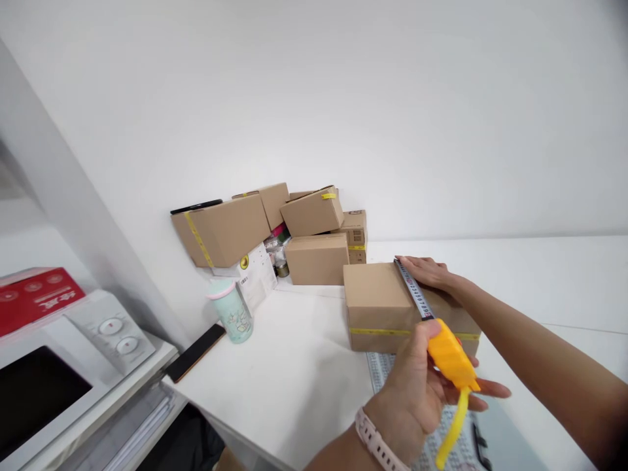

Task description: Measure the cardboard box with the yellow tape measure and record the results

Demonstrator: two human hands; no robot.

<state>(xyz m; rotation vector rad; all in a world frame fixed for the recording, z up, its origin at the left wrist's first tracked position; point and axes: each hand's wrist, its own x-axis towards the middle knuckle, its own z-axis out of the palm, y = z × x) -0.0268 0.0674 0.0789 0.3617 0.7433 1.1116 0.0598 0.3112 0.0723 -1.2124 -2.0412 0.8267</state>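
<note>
My L hand [417,386] gripped the yellow tape measure [451,360]; R hand [426,271] lay on the cardboard box [377,301], fingers flat, prob. pinning the tape's end.

You stand at a white table [304,373] set against a white wall [392,98], both washed in soft, even light. At the table's far left corner, cardboard boxes [226,229] are heaped against the wall. Beyond the table's left edge a white pillar [63,216] slants up out of view. Beside it, lower than the tabletop, a white microwave [59,366] with two dials sits on a white shelf [159,356], a red box [34,297] lying on its top.
</note>
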